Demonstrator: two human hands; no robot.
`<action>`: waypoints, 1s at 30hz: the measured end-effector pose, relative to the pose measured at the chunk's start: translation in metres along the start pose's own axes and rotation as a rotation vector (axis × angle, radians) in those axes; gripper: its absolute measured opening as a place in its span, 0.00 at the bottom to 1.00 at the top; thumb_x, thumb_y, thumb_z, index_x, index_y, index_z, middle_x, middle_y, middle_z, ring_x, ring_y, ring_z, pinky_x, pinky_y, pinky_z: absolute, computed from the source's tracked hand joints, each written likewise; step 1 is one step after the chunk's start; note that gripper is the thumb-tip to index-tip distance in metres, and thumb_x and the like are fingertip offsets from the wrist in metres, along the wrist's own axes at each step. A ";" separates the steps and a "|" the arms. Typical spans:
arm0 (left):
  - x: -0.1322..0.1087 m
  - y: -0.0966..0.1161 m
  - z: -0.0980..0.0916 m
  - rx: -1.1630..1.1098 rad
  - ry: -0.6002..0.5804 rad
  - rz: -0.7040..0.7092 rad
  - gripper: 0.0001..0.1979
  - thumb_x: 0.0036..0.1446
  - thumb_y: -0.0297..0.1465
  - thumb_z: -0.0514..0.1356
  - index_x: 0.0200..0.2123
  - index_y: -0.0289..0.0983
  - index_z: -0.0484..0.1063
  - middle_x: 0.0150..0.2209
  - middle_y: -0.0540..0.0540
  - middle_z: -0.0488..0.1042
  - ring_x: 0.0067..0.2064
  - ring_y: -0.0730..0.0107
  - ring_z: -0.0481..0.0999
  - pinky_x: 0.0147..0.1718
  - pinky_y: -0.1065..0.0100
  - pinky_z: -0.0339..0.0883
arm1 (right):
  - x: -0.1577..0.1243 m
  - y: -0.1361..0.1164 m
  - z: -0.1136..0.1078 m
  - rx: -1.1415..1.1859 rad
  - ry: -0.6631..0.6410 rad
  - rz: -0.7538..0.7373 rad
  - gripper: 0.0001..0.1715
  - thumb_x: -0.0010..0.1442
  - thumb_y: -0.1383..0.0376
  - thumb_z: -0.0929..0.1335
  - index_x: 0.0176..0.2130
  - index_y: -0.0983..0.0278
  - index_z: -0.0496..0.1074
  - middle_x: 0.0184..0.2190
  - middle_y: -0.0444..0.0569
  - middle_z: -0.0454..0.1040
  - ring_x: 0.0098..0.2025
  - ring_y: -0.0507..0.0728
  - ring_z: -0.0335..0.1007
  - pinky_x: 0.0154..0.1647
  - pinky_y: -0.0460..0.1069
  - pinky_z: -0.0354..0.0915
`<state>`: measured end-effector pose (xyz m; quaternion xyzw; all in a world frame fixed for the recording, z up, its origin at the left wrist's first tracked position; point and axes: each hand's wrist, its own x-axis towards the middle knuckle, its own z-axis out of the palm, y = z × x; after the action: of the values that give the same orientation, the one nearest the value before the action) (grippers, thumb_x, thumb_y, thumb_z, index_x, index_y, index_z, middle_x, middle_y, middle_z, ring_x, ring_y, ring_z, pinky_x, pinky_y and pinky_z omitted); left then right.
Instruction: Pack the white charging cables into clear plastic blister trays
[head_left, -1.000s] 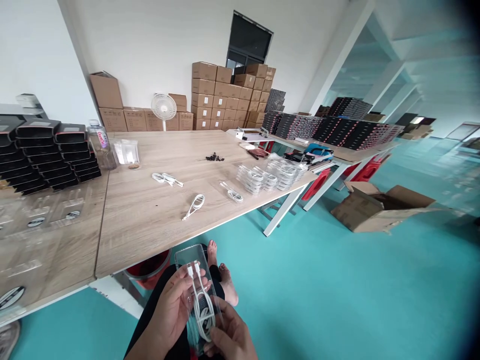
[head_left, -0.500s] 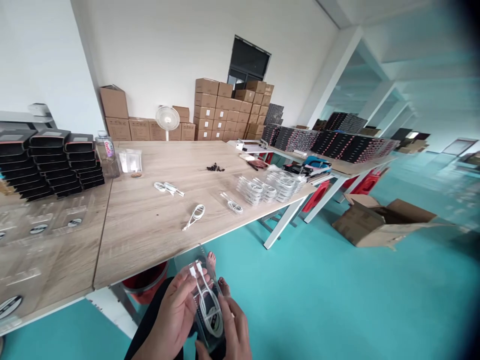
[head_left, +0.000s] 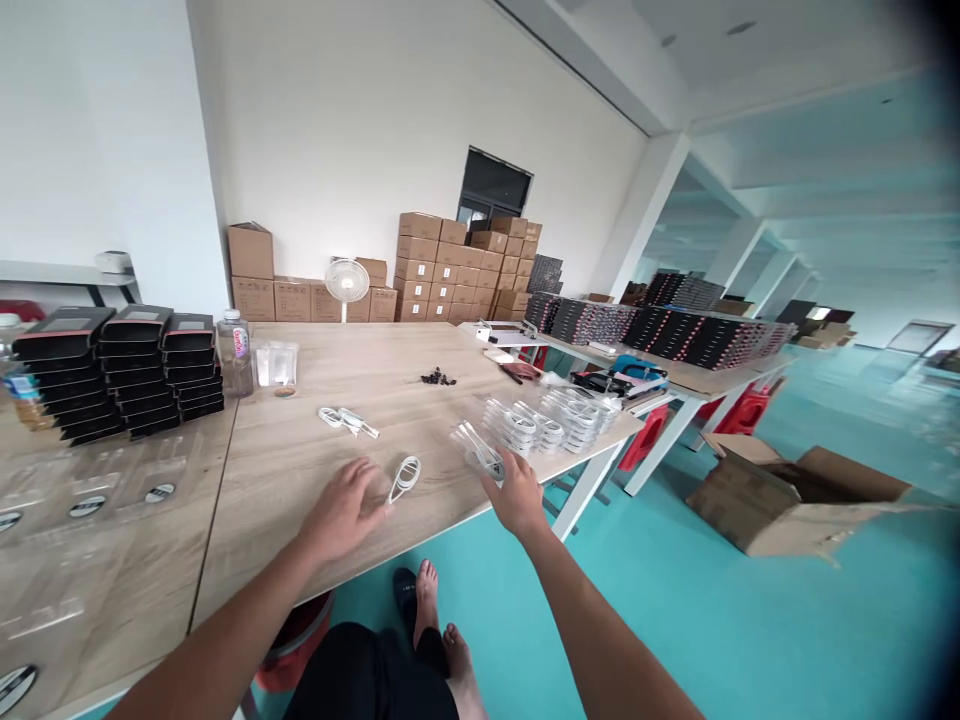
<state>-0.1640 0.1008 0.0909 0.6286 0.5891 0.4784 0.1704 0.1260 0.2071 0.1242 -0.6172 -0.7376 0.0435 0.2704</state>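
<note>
L hand (head_left: pixel 346 510) spread, empty, right by loose white cable (head_left: pixel 405 480); R hand (head_left: pixel 517 495) on clear cable tray (head_left: pixel 475 447), can't tell if gripping, tray nr table (head_left: pixel 262 500) edge, beside packed stacks (head_left: pixel 556 422)

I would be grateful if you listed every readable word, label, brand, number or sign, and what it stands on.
Nothing can be read with certainty.
Pink label on the clear plastic bottle: lettering too small.
White labels on the stacked brown cardboard cartons: too small.
Black-and-white oval stickers on the clear plastic trays: blurred.
Pale marks on the black slipper: too small.
</note>
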 end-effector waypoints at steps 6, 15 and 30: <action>-0.008 0.002 0.006 0.088 -0.118 0.073 0.21 0.49 0.40 0.68 0.49 0.48 0.76 0.59 0.43 0.73 0.60 0.43 0.67 0.60 0.47 0.55 | 0.019 -0.018 0.010 -0.143 -0.008 -0.090 0.32 0.60 0.65 0.66 0.62 0.65 0.65 0.65 0.65 0.60 0.67 0.74 0.50 0.62 0.69 0.52; 0.001 0.001 0.004 0.018 -0.136 0.080 0.08 0.53 0.30 0.62 0.33 0.48 0.81 0.48 0.44 0.80 0.54 0.49 0.73 0.59 0.49 0.56 | -0.011 -0.085 0.043 -0.121 -0.319 -0.661 0.25 0.66 0.71 0.62 0.58 0.52 0.71 0.64 0.49 0.67 0.66 0.60 0.55 0.60 0.56 0.56; -0.044 0.037 0.000 -0.430 0.081 -0.202 0.16 0.59 0.46 0.59 0.41 0.42 0.79 0.42 0.41 0.81 0.44 0.53 0.79 0.45 0.60 0.70 | -0.109 -0.081 -0.011 0.553 -0.227 -0.226 0.25 0.73 0.58 0.52 0.51 0.64 0.71 0.34 0.49 0.78 0.30 0.54 0.71 0.31 0.47 0.67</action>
<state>-0.1359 0.0521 0.1026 0.4959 0.5400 0.5982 0.3236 0.0695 0.0832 0.1282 -0.4257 -0.7871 0.2809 0.3469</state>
